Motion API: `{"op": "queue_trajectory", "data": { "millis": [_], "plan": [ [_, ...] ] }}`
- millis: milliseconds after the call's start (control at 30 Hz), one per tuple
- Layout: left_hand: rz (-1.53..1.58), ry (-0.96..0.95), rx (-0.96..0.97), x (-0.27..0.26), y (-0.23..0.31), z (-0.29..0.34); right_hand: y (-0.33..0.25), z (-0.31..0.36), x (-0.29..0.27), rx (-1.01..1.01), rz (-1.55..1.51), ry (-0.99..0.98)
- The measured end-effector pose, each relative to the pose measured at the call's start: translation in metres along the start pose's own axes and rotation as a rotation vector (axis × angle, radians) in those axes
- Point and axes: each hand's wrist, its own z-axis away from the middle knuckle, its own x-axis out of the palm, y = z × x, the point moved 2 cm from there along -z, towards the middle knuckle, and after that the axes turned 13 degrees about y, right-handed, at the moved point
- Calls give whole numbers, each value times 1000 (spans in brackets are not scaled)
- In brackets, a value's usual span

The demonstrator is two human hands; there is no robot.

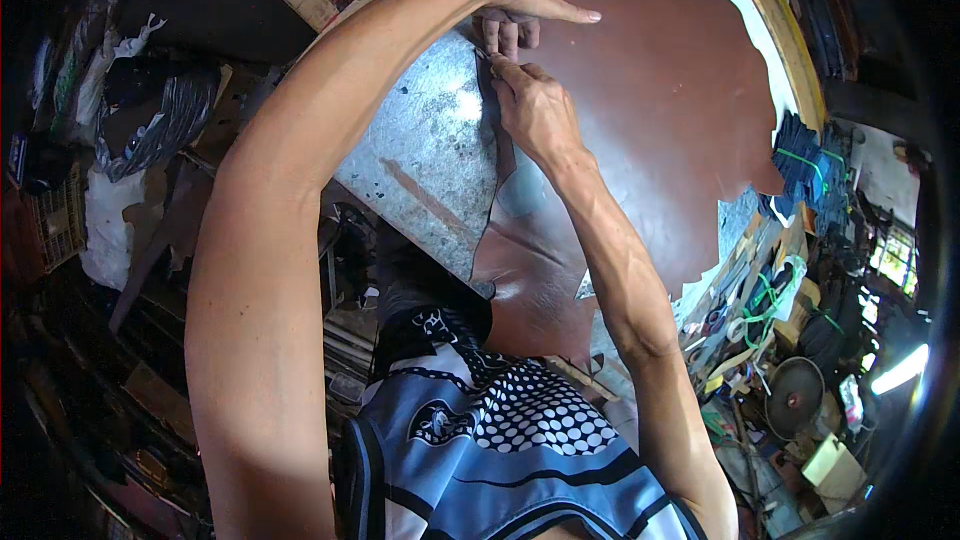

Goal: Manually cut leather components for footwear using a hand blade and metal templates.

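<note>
Head view: left hand point(516, 12) half-open, right hand point(538, 108) curled, hold unclear, at leather point(660, 120); crate point(62, 218), contents indistinct.

Looks like a cluttered leather workshop, brown hide point(665, 120) across grey-topped worktable point(415, 140), heaped scraps point(742, 295), glowing tube lamp point(900, 370).

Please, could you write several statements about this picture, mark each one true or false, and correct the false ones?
1. The large brown leather sheet lies over the shiny grey, stained work surface. True.
2. The right hand is spread flat. False: its fingers are curled.
3. The left hand is farther from the person's body than the right hand. True.
4. The sheet is a neat rectangle. False: its outline is irregular.
5. The person wears a plain red shirt. False: the shirt is blue, black and white, patterned.
6. A glowing white tube lamp is at the picture's right. True.
</note>
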Motion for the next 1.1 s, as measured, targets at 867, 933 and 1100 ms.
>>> {"op": "queue_trajectory", "data": {
  "millis": [867, 933, 1100],
  "plan": [
    [-308, 98, -28, 24, 8, 17, 0, 4, 6, 30, 133, -54],
    [-314, 132, 0, 25, 8, 21, -3, 5, 2, -31, 85, -14],
    [-314, 155, 90, 27, 9, 30, 1, 11, 3, -20, 127, -4]
  ]
}}
